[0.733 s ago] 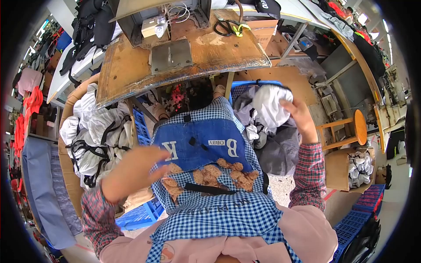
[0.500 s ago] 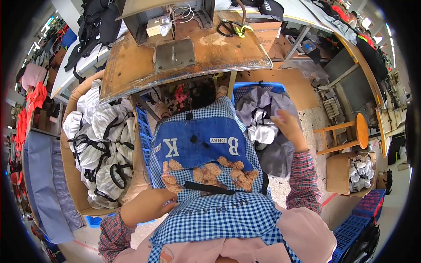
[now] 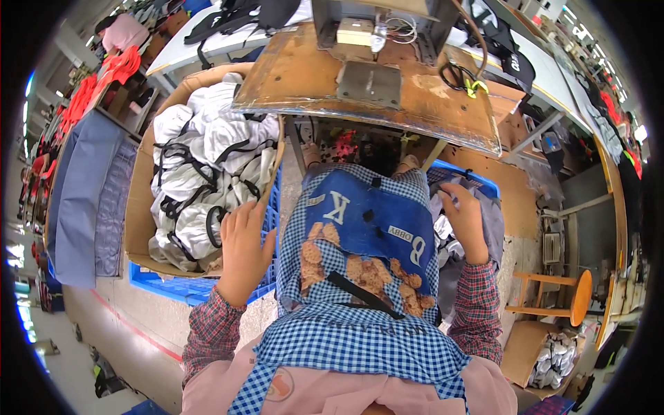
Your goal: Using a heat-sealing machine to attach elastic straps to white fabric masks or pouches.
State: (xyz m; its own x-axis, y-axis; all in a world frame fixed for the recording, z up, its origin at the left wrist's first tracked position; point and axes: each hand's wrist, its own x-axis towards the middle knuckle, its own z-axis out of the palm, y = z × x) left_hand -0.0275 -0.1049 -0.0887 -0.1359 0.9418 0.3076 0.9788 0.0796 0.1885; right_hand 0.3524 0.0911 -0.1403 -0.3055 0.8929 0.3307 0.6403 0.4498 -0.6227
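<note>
My left hand (image 3: 243,242) rests open, empty, at the box (image 3: 138,228) of pieces (image 3: 200,173); my right hand (image 3: 465,223) grips cloth (image 3: 443,232) in the bin (image 3: 462,181), not yet lifted.

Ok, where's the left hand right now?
In the head view, the left hand is on the person's left, at the near corner of the cardboard box of white garments.

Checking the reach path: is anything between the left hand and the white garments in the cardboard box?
Nothing visible. The left hand hovers at the near corner of the cardboard box, right beside the white garments; only the box's low rim lies beneath it. The right hand is in the blue crate's fabric.
</note>
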